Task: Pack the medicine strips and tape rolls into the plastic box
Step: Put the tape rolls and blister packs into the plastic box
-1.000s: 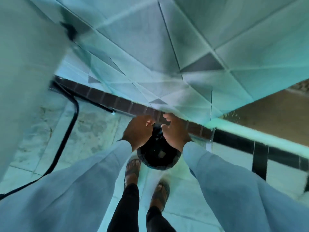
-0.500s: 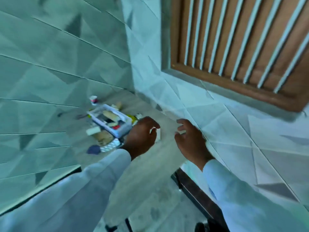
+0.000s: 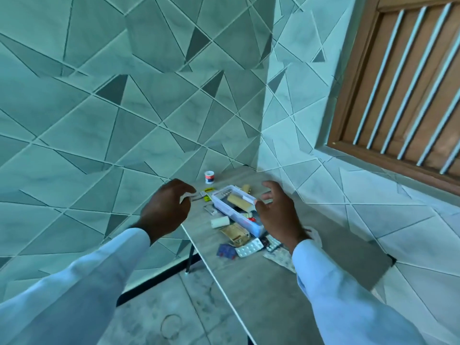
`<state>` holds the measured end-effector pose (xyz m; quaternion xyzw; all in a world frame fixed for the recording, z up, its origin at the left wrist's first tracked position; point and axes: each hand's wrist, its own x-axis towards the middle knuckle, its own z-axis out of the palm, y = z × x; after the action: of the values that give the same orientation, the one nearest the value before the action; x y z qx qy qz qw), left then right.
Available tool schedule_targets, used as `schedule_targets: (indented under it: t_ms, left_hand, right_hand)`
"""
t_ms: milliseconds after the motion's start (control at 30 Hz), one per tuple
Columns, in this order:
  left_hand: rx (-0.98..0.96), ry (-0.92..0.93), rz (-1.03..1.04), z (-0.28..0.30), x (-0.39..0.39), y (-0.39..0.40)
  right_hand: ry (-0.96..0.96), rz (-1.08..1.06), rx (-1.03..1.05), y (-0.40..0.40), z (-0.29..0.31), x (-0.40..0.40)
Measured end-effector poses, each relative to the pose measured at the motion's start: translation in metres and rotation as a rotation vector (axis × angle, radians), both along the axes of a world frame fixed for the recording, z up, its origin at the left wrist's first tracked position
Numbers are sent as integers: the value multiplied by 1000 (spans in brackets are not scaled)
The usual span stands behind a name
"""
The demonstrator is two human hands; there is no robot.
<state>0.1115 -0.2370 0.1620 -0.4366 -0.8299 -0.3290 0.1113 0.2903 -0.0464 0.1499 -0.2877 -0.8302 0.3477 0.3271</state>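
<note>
A clear plastic box [image 3: 225,209] lies open on a narrow grey table [image 3: 251,277], with a beige roll [image 3: 240,201] and small items inside. Around it lie a white tape roll [image 3: 220,222], a gold strip [image 3: 234,234], silver medicine strips [image 3: 249,248], a blue-red packet [image 3: 225,251] and another strip [image 3: 280,257] under my right sleeve. A small white roll with a red label [image 3: 209,177] stands at the far end. My left hand [image 3: 165,207] hovers left of the box, fingers curled, holding nothing. My right hand [image 3: 278,213] hovers over the box's right side, fingers spread.
Tiled walls close in on the table's left, far end and right. A wooden louvred window [image 3: 403,85] sits upper right. The table's left edge drops to a tiled floor, where a thin ring [image 3: 171,326] lies beside a black table leg [image 3: 190,255].
The view swung up from the floor and my feet to the table. Both hands let go of a dark round object and now hover apart on either side of the box.
</note>
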Motion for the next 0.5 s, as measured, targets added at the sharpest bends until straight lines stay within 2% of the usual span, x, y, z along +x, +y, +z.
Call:
schedule_targets:
  t_ms: [233, 500]
  left_hand:
    - [13, -95, -13, -7, -83, 2]
    - [-79, -126, -73, -44, -179, 79]
  right_hand:
    - [-60, -20, -15, 3, -18, -74]
    - [-85, -59, -105, 79, -52, -171]
